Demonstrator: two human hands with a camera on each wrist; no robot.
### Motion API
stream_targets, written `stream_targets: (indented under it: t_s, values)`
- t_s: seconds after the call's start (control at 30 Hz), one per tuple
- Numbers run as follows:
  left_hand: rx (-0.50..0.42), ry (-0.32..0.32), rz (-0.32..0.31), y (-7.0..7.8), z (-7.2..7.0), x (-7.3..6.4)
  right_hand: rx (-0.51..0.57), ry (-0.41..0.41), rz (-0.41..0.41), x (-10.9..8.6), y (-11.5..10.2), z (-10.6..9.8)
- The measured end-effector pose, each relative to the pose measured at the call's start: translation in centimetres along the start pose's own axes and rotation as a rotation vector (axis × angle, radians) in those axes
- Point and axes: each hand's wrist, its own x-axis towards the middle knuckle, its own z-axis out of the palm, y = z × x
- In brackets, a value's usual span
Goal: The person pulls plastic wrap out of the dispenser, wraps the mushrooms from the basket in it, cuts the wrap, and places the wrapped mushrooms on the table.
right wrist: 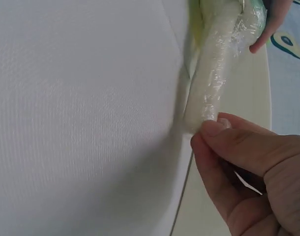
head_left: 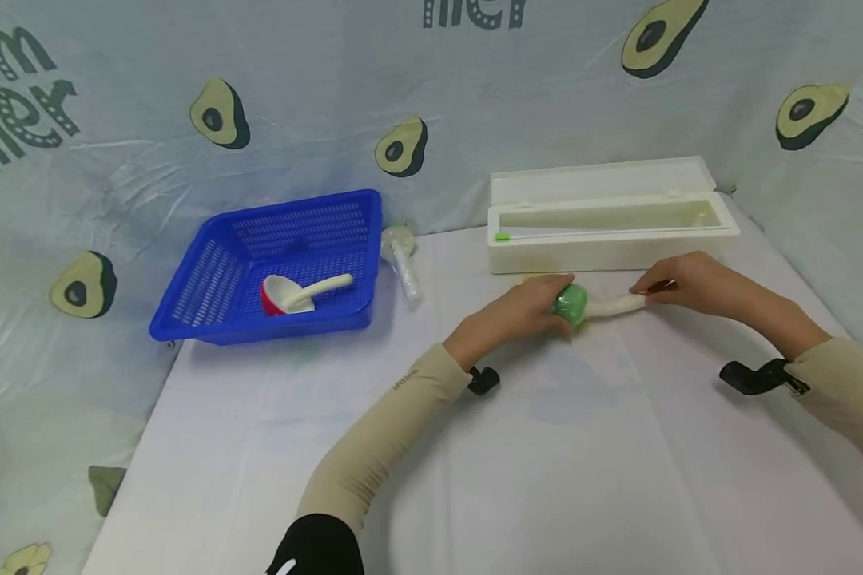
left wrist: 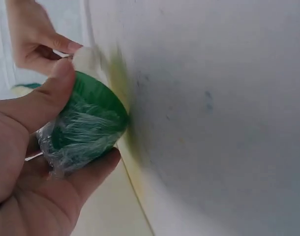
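Observation:
A ladle with a green bowl (head_left: 570, 304) and a pale handle (head_left: 614, 307) lies between both hands, wrapped in clear plastic film. My left hand (head_left: 521, 310) grips the bowl; in the left wrist view thumb and fingers sit on either side of the crinkled film (left wrist: 83, 130). At the handle's end, my right hand (head_left: 697, 283) pinches the tip with thumb and forefinger. The right wrist view has film drawn tightly along the handle (right wrist: 211, 73). Just behind the hands stands a long white box (head_left: 611, 255), lid raised, with a green slider (head_left: 502, 236) on its front rim.
A blue perforated basket (head_left: 187, 319) stands at the left, holding a red and white ladle (head_left: 284, 295). Right of it lies another film-wrapped ladle (head_left: 405, 271). White cloth covers the table (head_left: 546, 479), and an avocado-print sheet (head_left: 295, 88) hangs behind.

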Motion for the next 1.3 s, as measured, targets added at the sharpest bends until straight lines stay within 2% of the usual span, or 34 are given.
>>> stream_targets:
  t_s: [0.07,0.2,0.3,0.43,0.5,0.6,0.73,0.83,0.93,1.0,1.07,1.17,1.3]
  values:
    - [-0.063,0.021,-0.010,-0.5,0.0,-0.4,0.005,0.048,0.008,-0.1,-0.1,-0.1]
    - [-0.193,0.066,-0.033,-1.5,0.2,-1.1,0.098,0.124,0.099,-0.2,-0.5,-0.1]
    - [-0.261,0.135,-0.106,-1.7,0.2,-1.7,0.125,0.160,0.116,0.1,-1.1,0.1]
    - [-0.259,0.289,-0.238,-1.5,-0.2,-2.4,0.079,0.140,0.095,0.6,-1.9,0.8]
    - [-0.240,0.343,-0.269,-1.5,-0.4,-2.6,0.060,0.133,0.104,0.9,-2.4,1.2]
    - [-0.216,0.368,-0.258,-1.4,-0.5,-2.7,0.028,0.163,0.082,1.1,-2.8,1.7]
    - [-0.217,0.359,-0.239,-1.6,-0.2,-2.5,0.022,0.194,0.057,1.3,-3.0,2.3]
    - [-0.262,0.348,-0.261,-1.7,-0.2,-2.8,0.026,0.208,0.062,1.1,-3.2,2.5]
    - [-0.326,0.343,-0.284,-1.8,-0.5,-3.4,0.020,0.256,0.064,0.9,-3.6,2.2]
    - [-0.393,0.358,-0.285,-1.9,-0.8,-3.9,0.023,0.287,0.049,0.9,-3.9,2.0]
    - [-0.454,0.400,-0.264,-2.1,-1.1,-4.6,0.028,0.308,0.025,0.9,-4.0,1.8]
    - [-0.538,0.517,-0.227,-2.6,-1.5,-5.6,0.052,0.319,0.006,1.0,-4.5,1.6]
    - [-0.556,0.668,-0.174,-3.0,-2.1,-6.8,0.124,0.294,0.044,1.1,-5.4,1.3]
